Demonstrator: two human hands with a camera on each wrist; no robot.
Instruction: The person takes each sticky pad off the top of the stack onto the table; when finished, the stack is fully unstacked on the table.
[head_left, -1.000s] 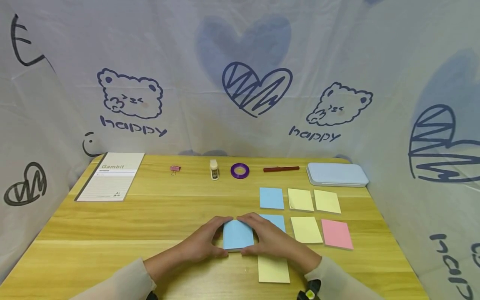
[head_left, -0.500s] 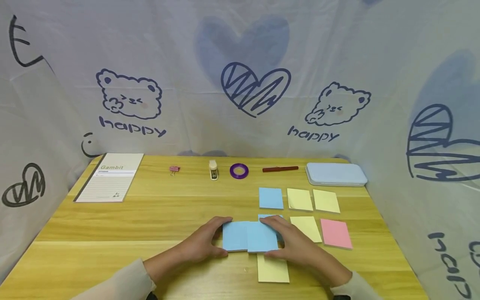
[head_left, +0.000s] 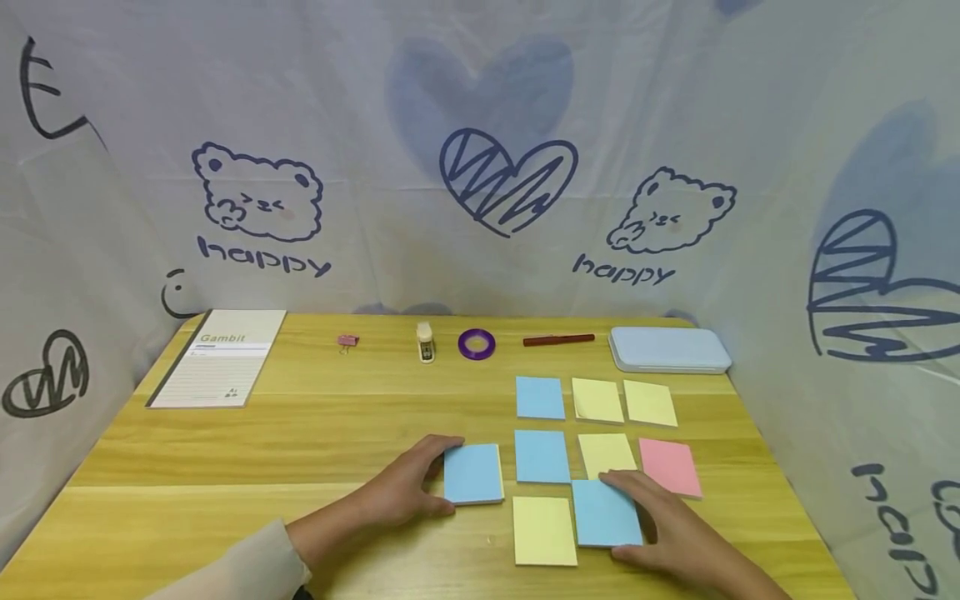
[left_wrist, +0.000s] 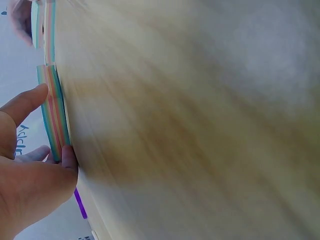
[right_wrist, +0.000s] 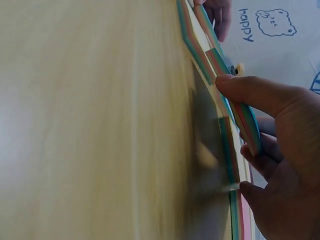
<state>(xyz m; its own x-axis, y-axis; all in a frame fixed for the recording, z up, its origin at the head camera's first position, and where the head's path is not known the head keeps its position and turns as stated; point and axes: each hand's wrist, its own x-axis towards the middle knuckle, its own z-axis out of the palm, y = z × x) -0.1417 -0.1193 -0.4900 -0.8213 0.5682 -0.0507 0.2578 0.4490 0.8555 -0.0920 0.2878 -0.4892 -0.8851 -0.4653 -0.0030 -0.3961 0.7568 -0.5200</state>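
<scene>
My left hand (head_left: 401, 483) grips the left side of a blue-topped sticky note pad (head_left: 473, 473) in the middle of the table, thumb at its near edge and fingertips at its far edge. Striped coloured layers show along the edge of this sticky note pad (left_wrist: 54, 112) in the left wrist view. Farther right, my right hand (head_left: 663, 525) pinches another blue-topped sticky note pad (head_left: 606, 514) between thumb and fingers. That pad (right_wrist: 245, 122) is tilted above other pads in the right wrist view. Close left of it lies a yellow sticky note pad (head_left: 544, 531).
Behind my right hand are two blue pads, the nearer one (head_left: 542, 456), several yellow pads and a pink pad (head_left: 670, 467). Along the back stand a notebook (head_left: 217, 358), binder clip (head_left: 347, 341), small white bottle (head_left: 425, 342), purple tape roll (head_left: 476, 343), dark red pen (head_left: 558, 339) and pale blue case (head_left: 670, 349).
My right hand has lifted the top blue pad off the pile at my left hand and carried it right, past the yellow pad. My left hand stays in place on the pad beneath.
</scene>
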